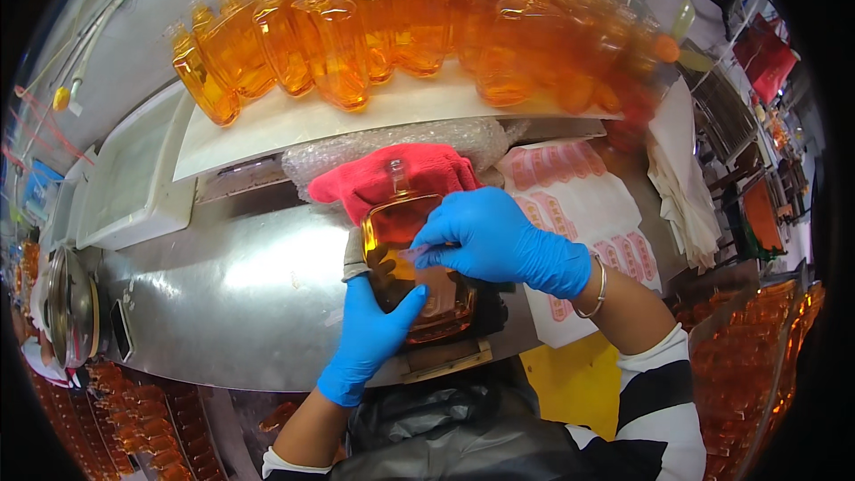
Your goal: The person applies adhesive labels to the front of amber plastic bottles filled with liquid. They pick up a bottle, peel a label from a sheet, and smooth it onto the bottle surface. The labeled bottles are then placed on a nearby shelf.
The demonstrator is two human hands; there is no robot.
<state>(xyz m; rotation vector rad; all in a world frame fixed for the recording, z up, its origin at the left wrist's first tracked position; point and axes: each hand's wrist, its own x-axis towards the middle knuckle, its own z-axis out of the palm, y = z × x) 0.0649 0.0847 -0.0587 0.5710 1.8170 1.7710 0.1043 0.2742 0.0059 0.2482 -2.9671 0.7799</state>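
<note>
An amber glass bottle [378, 223] lies tilted on the bench in front of me, its clear neck resting against a red cloth [392, 180]. My left hand [370, 325], in a blue glove with a grey cover on a fingertip, is closed around the bottle's lower left side. Over the bottle's front, my right hand [485, 240], also blue-gloved, pinches a thin pinkish label [413, 255] against the glass. A pale printed patch shows on the glass below those fingers. To the right, white sheets [557, 205] carry rows of pink printed labels.
Many amber bottles [334, 44] stand on a raised white shelf [294, 129] at the back. Bubble wrap [445, 135] lies behind the red cloth. A white plastic tub [142, 178] stands left on the metal bench [232, 303], with a phone [121, 330] near its left edge.
</note>
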